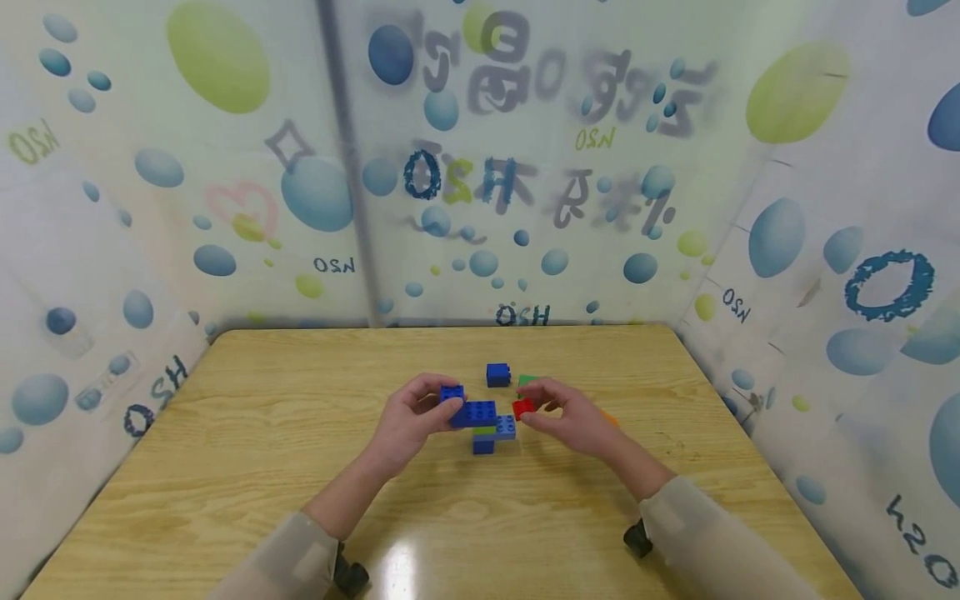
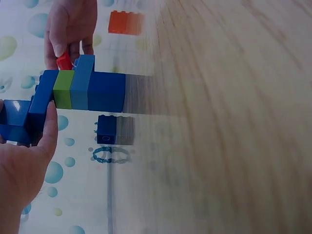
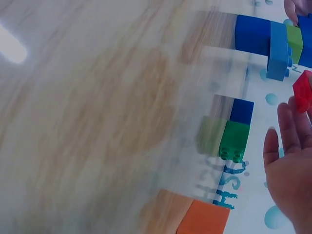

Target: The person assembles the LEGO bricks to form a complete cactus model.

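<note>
In the head view a stack of toy building bricks stands on the table, with a dark blue brick [image 1: 483,447] at its base. Above that come a light blue brick [image 1: 506,428], a lime green brick [image 2: 63,89] and a long dark blue brick [image 1: 478,412]. A smaller blue brick [image 1: 452,392] tops the left end. My left hand [image 1: 408,421] grips the stack's upper left end between thumb and fingers. To the right of the stack, my right hand [image 1: 573,417] pinches a small red brick [image 1: 522,408], held close beside the light blue one.
Behind the stack lies a loose blue brick [image 1: 498,375], with a green brick [image 1: 528,380] to its right. An orange brick [image 3: 204,218] rests farther right, partly behind my right hand in the head view. Patterned curtains [image 1: 480,233] border the wooden table [image 1: 300,375].
</note>
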`<state>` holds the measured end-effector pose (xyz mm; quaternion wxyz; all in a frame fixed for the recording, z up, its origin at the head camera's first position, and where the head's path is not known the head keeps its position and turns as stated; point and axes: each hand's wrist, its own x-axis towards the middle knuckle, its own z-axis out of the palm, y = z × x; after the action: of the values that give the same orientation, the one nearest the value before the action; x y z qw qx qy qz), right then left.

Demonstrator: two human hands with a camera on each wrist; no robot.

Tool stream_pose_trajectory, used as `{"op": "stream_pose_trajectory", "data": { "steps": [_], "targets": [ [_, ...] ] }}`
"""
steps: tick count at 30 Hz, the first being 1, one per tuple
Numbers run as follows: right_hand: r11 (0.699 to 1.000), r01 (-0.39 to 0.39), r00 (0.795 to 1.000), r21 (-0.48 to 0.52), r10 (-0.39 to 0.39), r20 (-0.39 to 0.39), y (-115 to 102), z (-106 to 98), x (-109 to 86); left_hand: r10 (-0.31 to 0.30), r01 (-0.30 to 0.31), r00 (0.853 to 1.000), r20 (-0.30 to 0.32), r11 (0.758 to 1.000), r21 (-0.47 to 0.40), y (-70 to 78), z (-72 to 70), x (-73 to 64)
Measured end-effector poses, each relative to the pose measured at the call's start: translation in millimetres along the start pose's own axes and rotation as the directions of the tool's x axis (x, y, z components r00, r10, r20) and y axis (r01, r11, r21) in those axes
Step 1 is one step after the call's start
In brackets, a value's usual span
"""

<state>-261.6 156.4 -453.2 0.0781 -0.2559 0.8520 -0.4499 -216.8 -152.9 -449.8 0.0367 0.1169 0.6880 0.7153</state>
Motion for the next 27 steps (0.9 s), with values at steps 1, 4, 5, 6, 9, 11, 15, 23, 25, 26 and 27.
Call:
{"op": "stream_pose_trajectory", "data": {
  "steps": [1, 4, 5, 6, 9, 11, 15, 23, 25, 26, 27],
  "targets": [
    [1.000, 0.009, 1.000, -0.005, -0.009, 0.015, 0, 1, 0.3, -0.001, 0.001, 1.000, 0.000, 1.000, 0.002, 0.0, 0.0, 0.1],
    [0.999, 0.031, 0.998, -0.019, -0.030, 0.051, -2, 3, 0.7, -0.002, 0.002, 1.000, -0.001, 1.000, 0.006, -0.2, 0.1, 0.4],
    [0.999, 0.041, 0.997, -0.021, -0.040, 0.059, -1, 4, 0.8, -0.001, 0.001, 1.000, 0.000, 1.000, 0.006, -0.2, 0.1, 0.4],
    [0.999, 0.048, 0.997, -0.022, -0.046, 0.066, -1, 5, 0.8, -0.001, 0.001, 1.000, 0.000, 1.000, 0.003, -0.3, 0.1, 0.4],
    [0.998, 0.056, 0.995, -0.018, -0.054, 0.084, 1, 7, 1.2, 0.001, -0.001, 1.000, 0.000, 1.000, -0.006, -0.7, 0.0, 0.3],
    [0.998, 0.056, 0.994, -0.013, -0.055, 0.096, 2, 8, 1.1, 0.003, -0.003, 1.000, 0.001, 1.000, -0.013, -0.9, 0.0, 0.2],
    [0.999, 0.045, 0.993, -0.002, -0.045, 0.108, 2, 10, 0.3, 0.006, -0.006, 1.000, 0.001, 1.000, -0.021, -0.9, 0.0, 0.0],
    [1.000, -0.010, 0.996, 0.026, 0.007, 0.093, 0, 12, 0.4, -0.002, 0.001, 1.000, -0.005, 1.000, -0.017, 0.8, 1.0, -0.9],
    [0.999, -0.033, 0.996, 0.041, 0.029, 0.085, 1, 13, 0.8, -0.002, 0.002, 1.000, -0.005, 1.000, -0.017, 0.9, 1.1, -1.2],
    [0.997, -0.048, 0.996, 0.055, 0.043, 0.084, 1, 14, 0.8, -0.002, 0.002, 1.000, -0.005, 1.000, -0.017, 0.9, 1.0, -1.3],
    [0.996, -0.065, 0.995, 0.069, 0.059, 0.082, 2, 15, 1.0, -0.002, 0.002, 1.000, -0.005, 1.000, -0.017, 0.8, 0.9, -1.5]
  ]
}}
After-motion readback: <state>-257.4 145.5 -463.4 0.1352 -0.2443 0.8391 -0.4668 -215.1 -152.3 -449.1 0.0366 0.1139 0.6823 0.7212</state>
